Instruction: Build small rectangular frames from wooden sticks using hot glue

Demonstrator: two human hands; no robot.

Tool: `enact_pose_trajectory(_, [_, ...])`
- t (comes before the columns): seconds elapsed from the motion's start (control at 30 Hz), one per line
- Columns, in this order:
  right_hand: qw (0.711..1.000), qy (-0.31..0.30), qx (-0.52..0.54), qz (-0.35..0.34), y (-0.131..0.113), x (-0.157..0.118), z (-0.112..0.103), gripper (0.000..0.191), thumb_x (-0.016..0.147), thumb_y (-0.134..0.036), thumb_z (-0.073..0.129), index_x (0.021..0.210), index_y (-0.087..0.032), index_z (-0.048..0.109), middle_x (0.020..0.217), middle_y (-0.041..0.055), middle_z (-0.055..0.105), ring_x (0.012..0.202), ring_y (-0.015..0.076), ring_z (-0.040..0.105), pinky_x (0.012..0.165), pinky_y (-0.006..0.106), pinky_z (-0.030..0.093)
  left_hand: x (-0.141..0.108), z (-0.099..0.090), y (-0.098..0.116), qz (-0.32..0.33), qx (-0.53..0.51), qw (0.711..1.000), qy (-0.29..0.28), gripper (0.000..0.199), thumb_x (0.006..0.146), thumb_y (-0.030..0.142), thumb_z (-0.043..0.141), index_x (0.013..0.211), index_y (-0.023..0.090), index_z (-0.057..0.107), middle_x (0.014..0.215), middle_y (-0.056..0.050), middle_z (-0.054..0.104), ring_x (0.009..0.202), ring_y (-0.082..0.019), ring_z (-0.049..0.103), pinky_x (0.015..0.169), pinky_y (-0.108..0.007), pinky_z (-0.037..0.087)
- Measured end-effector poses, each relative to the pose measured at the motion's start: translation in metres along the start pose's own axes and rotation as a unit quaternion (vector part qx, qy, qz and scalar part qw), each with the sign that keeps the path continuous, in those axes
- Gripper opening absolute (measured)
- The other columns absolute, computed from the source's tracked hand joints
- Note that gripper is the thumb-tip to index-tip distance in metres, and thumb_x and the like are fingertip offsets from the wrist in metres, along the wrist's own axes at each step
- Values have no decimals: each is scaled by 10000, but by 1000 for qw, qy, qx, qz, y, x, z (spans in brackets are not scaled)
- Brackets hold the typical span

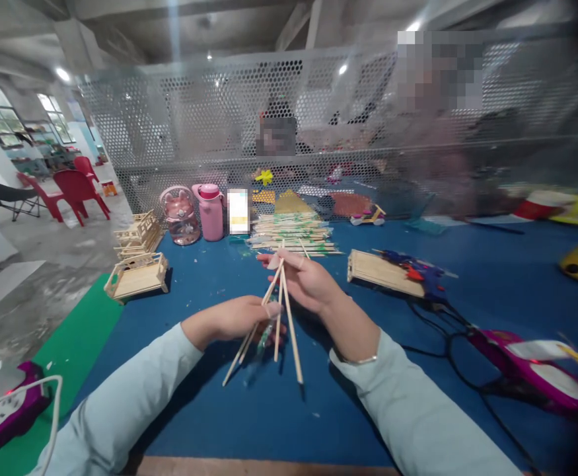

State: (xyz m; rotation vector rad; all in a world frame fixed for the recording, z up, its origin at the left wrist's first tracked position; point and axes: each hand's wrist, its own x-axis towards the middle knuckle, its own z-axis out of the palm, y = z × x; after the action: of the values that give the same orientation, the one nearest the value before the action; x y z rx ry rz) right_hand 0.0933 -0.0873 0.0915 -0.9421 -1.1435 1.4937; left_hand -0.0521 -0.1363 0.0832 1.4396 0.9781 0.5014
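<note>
Precariously fanned: wooden sticks (291, 324) pinched at the top, splayed at the bottom

From my remote seat I see, nearest, two pale blue sleeves (135, 370) reaching over the blue tabletop (249, 423), with a purple power strip (11, 410) and its white cable (55, 410) off to the left. Ahead, the sticks slant above the middle of the tabletop. The right hand (308, 281) pinches their upper ends between thumb and fingers; the left hand (249, 317) is curled round the lower stretch of the left-most ones, beside a clear wrapper (266, 337) with green print. Whether it grips that wrapper too, I cannot tell.

My main worry is the right thumb: if it eases off, I'd expect the spread sticks to slip and scatter. The wrapper could also snag one and drag it out of line.

To the right runs a black cable (450, 344); a sleeve catching it could, I judge, tug the blue tool (432, 281), probably a glue gun, which lies against a wooden piece (382, 272). To the left, a small wooden frame (137, 277) sits in front of a stack of frames (140, 235).

Farther back lies a pile of wrapped sticks (293, 231); a careless reach might topple the nearby pink flask (212, 215).
</note>
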Motion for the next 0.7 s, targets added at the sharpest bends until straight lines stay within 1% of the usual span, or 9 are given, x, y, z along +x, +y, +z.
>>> enact_pose_trajectory(0.1, [1000, 19, -12, 16, 5, 0, -10, 263, 710, -389, 576, 592, -154, 580, 627, 31, 597, 577, 113, 533, 487, 207, 424, -5, -4, 3, -51, 94, 993, 46, 324, 829, 390, 446, 644, 143, 546, 590, -41, 596, 490, -132, 525, 489, -236, 400])
enact_pose_trajectory(0.2, [998, 57, -31, 2, 11, 0, -14, 280, 705, -409, 578, 574, -168, 521, 446, -55, 417, 375, 50, 331, 338, 166, 259, -5, -11, 7, 9, 221, 961, 169, 350, 839, 377, 422, 619, 142, 559, 523, -27, 561, 455, -124, 467, 474, -234, 333])
enact_pose_trajectory(0.27, [997, 59, -48, -7, 14, 0, -10, 285, 710, -426, 571, 593, -174, 507, 417, -83, 334, 341, 40, 251, 314, 165, 197, -2, -12, 7, 77, 237, 944, 216, 353, 851, 377, 405, 644, 142, 569, 565, -14, 556, 514, -121, 453, 511, -231, 318])
enact_pose_trajectory(0.37, [995, 50, -80, -19, 17, 1, 2, 257, 735, -421, 539, 664, -175, 523, 452, -70, 390, 366, 53, 331, 345, 170, 281, 6, -9, 3, 132, 160, 965, 158, 282, 805, 369, 511, 658, 140, 584, 587, 19, 544, 551, -105, 433, 534, -212, 310])
enact_pose_trajectory(0.43, [992, 49, -109, -26, 19, -4, 5, 262, 778, -422, 474, 801, -175, 558, 548, -34, 498, 428, 77, 433, 396, 192, 362, 10, -10, 0, 99, 56, 985, 127, 235, 749, 321, 604, 612, 130, 587, 506, 36, 507, 492, -88, 402, 485, -200, 280])
enact_pose_trajectory(0.57, [977, 32, -210, -33, 30, -31, -6, 375, 770, -325, 494, 1118, -193, 534, 833, 47, 631, 672, 158, 582, 596, 304, 485, 14, -34, -1, 25, -91, 981, 169, 179, 821, 242, 519, 722, 126, 612, 406, 63, 408, 362, -63, 295, 387, -190, 206])
enact_pose_trajectory(0.6, [966, 0, -256, -42, 34, -41, -10, 402, 718, -245, 551, 1117, -195, 559, 930, 66, 643, 809, 185, 594, 729, 340, 480, 14, -42, 0, 19, -116, 977, 180, 193, 850, 240, 469, 761, 130, 601, 409, 66, 399, 350, -62, 297, 378, -184, 220])
enact_pose_trajectory(0.67, [856, -179, -472, -111, 42, -62, -19, 439, 722, -160, 508, 1158, -191, 556, 1192, 107, 568, 1098, 221, 500, 931, 386, 382, 13, -56, 2, 8, -174, 965, 194, 209, 888, 235, 389, 805, 141, 555, 474, 45, 457, 386, -70, 393, 412, -176, 325])
enact_pose_trajectory(0.7, [795, -228, -547, -127, 45, -74, -23, 394, 749, -133, 461, 1122, -176, 580, 1203, 126, 559, 1117, 223, 484, 939, 391, 371, 13, -61, 2, 4, -202, 960, 195, 210, 899, 230, 361, 811, 146, 532, 512, 32, 483, 421, -77, 445, 450, -187, 384])
